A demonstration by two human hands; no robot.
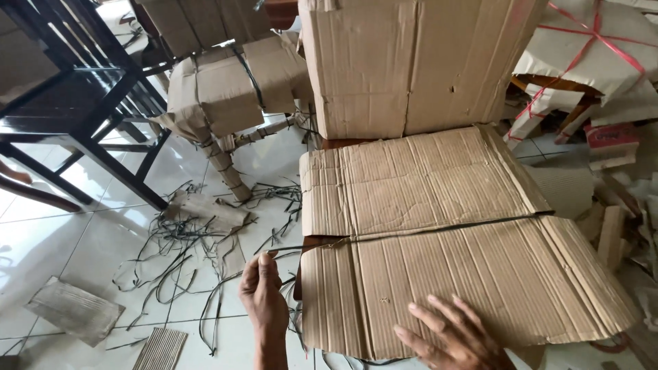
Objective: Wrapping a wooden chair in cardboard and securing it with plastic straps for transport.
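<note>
Fingers of the right hand (449,336) lie spread flat on the near cardboard sheet (466,281), pressing the corrugated board down so it keeps its place over the seat it wraps. The left hand (264,294) is pinched narrow at the sheet's left edge, thumb and fingertip closed on a thin black strap (411,231) that runs taut across the seam between the two ridged brown panels, pulling them together. Cut lengths of the same dark strapping (185,260) lie tangled on the glossy white tile floor (62,240), with torn cardboard scraps. Farther off stands a chair (226,89) already bundled in cardboard, and a bare dark wooden chair (75,103) at left.
</note>
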